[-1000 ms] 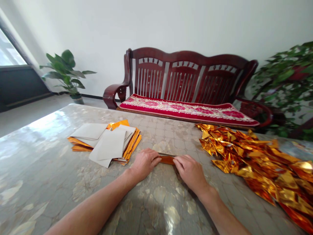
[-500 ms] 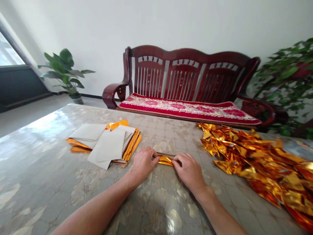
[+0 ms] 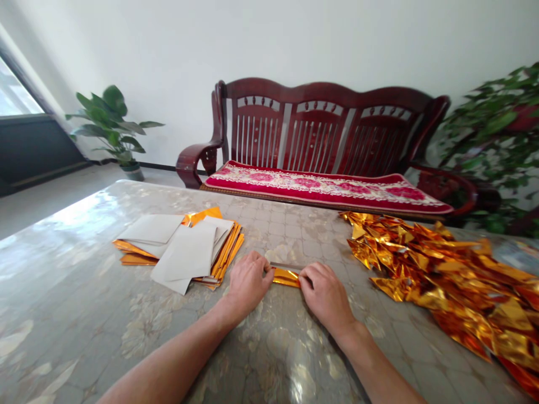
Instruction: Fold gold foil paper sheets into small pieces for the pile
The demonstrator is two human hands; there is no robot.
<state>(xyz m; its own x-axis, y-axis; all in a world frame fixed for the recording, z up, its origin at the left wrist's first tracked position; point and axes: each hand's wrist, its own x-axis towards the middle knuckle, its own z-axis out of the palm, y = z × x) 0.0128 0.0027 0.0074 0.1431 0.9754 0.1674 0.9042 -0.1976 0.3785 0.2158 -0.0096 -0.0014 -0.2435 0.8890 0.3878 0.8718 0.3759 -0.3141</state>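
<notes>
A flat stack of gold foil sheets (image 3: 185,249), grey backs up, lies left on the glossy marbled desk (image 3: 63,292). The left hand (image 3: 248,281) and right hand (image 3: 326,294) pinch a narrow folded foil strip (image 3: 285,276) at center. Crinkled folded foil pieces (image 3: 438,275) are heaped right.

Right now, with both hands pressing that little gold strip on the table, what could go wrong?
The folded gold foil strip is narrow and shiny; pinched between the left hand and the right hand, it might slip or crease crooked. The pile of folded gold foil pieces lies close by the right hand, so a sweep of the forearm could scatter it.
</notes>
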